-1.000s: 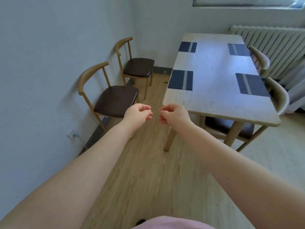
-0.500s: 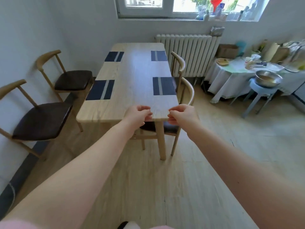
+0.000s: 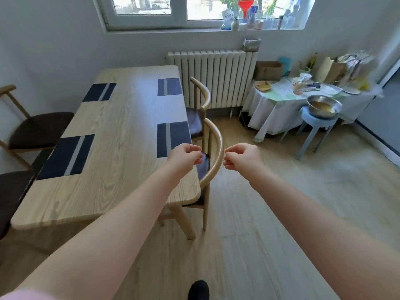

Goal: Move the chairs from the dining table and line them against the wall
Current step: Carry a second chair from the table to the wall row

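Since half a second ago the view has swung right and come closer, so both my hands now hang by the near chair on the radiator side instead of over the end of the surface. My left hand sits just left of its curved backrest, over the edge of the dining surface, and my right hand sits just right of it, over the floor. Both are loosely curled, fingers tucked in, grip narrow and holding nothing; neither one touches the backrest as far as I can see.

That near chair is tucked in under the long side, dark seat mostly hidden under the top. A second chair stands behind it on the same side, also pushed in, just in front of the white radiator. Over on the far left, two more chairs are against the wall: one further back, and one nearer me, cut off by the frame edge.

Four dark blue placemats lie on the surface. Off to the right there's a small cloth-covered table with clutter, and a metal bowl sitting on a pale blue stool.
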